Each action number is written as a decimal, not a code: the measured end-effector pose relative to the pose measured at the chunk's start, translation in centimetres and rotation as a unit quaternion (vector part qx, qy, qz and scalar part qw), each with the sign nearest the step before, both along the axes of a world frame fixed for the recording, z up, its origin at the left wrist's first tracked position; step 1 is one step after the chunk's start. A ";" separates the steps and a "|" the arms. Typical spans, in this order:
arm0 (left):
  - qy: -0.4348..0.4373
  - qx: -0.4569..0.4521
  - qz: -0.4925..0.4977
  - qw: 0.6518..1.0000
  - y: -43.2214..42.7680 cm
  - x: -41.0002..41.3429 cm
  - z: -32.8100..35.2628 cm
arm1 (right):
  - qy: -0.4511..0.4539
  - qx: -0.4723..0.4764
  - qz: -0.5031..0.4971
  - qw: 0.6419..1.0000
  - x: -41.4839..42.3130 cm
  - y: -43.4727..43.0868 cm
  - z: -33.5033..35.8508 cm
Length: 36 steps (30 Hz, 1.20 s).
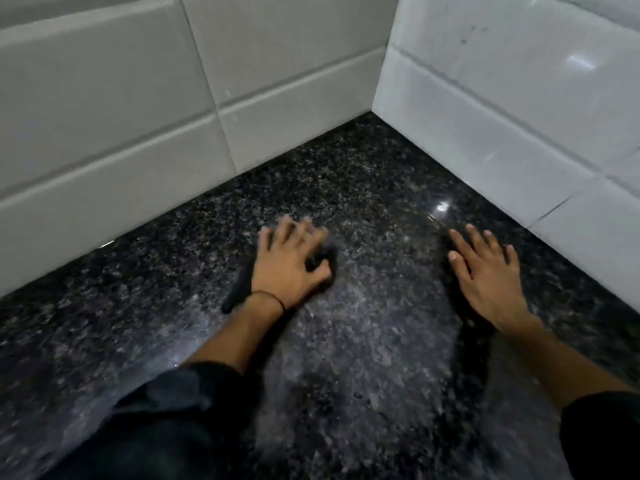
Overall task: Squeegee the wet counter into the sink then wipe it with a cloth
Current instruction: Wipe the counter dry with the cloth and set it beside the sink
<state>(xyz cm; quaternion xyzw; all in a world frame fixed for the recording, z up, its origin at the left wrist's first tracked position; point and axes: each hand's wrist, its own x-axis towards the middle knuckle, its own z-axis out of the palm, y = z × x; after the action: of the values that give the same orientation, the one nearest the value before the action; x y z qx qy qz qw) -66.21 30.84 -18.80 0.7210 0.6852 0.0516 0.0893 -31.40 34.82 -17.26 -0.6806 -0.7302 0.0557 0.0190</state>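
Note:
A dark speckled granite counter (363,188) runs into a tiled corner and glistens wet in the middle. My left hand (289,265) presses down on a black squeegee (239,289); its dark blade sticks out to the left of my wrist and another dark part shows under my fingers. The image is blurred there. My right hand (485,275) lies flat on the counter with its fingers spread, holding nothing. No sink and no cloth are in view.
White wall tiles (121,133) stand behind the counter and more tiles (519,98) close it off on the right, meeting in a corner at the back. Dark sleeves cover both forearms near the bottom edge.

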 end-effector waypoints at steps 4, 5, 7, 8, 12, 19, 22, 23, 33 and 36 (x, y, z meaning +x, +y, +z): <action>-0.012 -0.057 0.071 0.996 4.7 3.7 0.3 | 0.003 -0.046 -0.093 0.995 3.1 -1.1 -0.7; -0.013 -0.049 0.033 0.998 4.4 6.2 0.3 | 0.006 -0.040 -0.098 0.994 3.2 -1.2 -0.9; -0.020 -0.017 -0.097 0.995 2.2 11.2 0.1 | 0.015 -0.024 -0.091 0.995 3.0 -1.2 -0.9; -0.023 -0.010 -0.164 0.986 1.1 13.2 0.1 | 0.022 -0.017 -0.089 0.996 3.1 -1.2 -0.9; -0.026 0.068 -0.127 0.989 3.5 14.0 -0.6 | 0.038 0.025 -0.132 0.990 3.6 -1.4 -1.4; -0.036 0.028 0.005 0.999 14.0 18.1 -0.2 | 0.036 0.029 -0.171 0.984 3.8 -0.8 -2.1; -0.035 0.029 -0.276 0.960 14.1 23.3 -0.4 | 0.030 0.041 -0.171 0.984 3.9 -0.9 -2.2; -0.020 0.034 -0.315 0.948 14.4 23.9 -0.6 | 0.028 0.045 -0.170 0.984 3.9 -0.8 -2.3; -0.047 0.086 -0.234 0.967 17.4 26.6 -1.3 | 0.019 0.041 -0.173 0.984 4.0 -0.6 -2.6; -0.019 0.061 -0.301 0.951 17.4 26.2 -1.4 | 0.020 0.043 -0.173 0.984 3.9 -0.5 -2.6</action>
<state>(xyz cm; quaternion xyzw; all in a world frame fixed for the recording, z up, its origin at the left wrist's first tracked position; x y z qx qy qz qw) -40.04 48.20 -20.21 0.8969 0.4300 0.0770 0.0695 -27.46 34.29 -19.84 -0.7941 -0.6026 0.0331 0.0721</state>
